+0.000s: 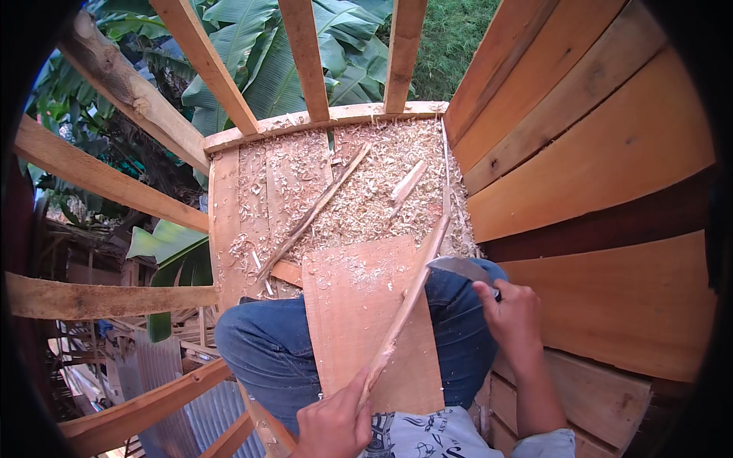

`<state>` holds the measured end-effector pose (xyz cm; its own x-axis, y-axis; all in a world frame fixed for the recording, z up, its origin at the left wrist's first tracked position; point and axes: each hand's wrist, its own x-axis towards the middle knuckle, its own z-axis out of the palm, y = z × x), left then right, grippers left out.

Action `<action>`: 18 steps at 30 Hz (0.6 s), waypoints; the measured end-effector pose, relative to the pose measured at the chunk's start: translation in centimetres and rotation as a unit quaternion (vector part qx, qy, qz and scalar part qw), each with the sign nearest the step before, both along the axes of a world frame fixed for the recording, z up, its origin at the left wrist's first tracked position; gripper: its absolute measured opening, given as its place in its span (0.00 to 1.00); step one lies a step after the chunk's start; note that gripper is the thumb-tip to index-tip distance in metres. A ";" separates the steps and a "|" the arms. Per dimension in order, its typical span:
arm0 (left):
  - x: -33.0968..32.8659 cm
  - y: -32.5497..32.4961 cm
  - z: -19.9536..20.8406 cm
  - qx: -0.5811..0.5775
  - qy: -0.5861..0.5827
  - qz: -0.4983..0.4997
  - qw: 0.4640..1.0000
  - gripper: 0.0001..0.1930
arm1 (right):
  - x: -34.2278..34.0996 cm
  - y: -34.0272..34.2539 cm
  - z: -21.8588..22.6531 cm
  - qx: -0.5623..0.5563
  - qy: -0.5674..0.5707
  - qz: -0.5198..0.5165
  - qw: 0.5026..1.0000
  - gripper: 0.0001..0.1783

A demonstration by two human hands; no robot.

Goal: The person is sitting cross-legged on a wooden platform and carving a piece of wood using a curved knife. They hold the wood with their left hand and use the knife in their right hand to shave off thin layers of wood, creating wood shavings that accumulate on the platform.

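My left hand [332,424] is closed round the lower end of a long, roughly whittled wooden stick [402,311]. The stick slants up and to the right across a flat wooden board [366,336] that lies over my lap. In my right hand [510,309] is a knife [460,266], its handle mostly hidden by the fingers. The blade points left, with its tip at the side of the stick near the board's upper right corner. Pale shavings are scattered on the upper part of the board.
Wood shavings [347,210] cover much of the plank floor [225,198] ahead. On it lie a long thin stick [313,210] and a short split piece [408,182]. Wooden railing bars [114,172] stand left and ahead; a plank wall [595,168] rises close on my right.
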<state>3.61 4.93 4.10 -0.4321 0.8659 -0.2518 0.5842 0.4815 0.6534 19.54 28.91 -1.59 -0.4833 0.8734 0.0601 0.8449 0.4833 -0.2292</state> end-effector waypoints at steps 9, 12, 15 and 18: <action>0.0 0.8 -0.5 0.001 0.063 -0.043 0.997 0.25 | -2.2 -5.7 2.5 -0.130 0.043 0.158 0.978 0.29; 0.0 0.3 0.2 -0.006 -0.007 -0.012 1.000 0.23 | -2.4 -4.5 1.3 -0.105 0.030 0.164 0.980 0.31; 0.0 0.2 0.0 0.004 0.002 -0.019 1.000 0.23 | -1.9 -4.1 0.8 -0.074 0.034 0.161 0.984 0.32; 0.1 0.0 -0.2 0.025 0.001 -0.007 1.000 0.24 | -1.1 -1.6 -0.1 -0.039 0.032 0.063 0.997 0.32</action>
<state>3.72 4.94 3.87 -0.4202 0.8837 -0.2063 0.5921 0.4393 0.6756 18.40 27.33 -1.74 -0.5863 0.8095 0.0297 0.7611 0.5631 -0.3219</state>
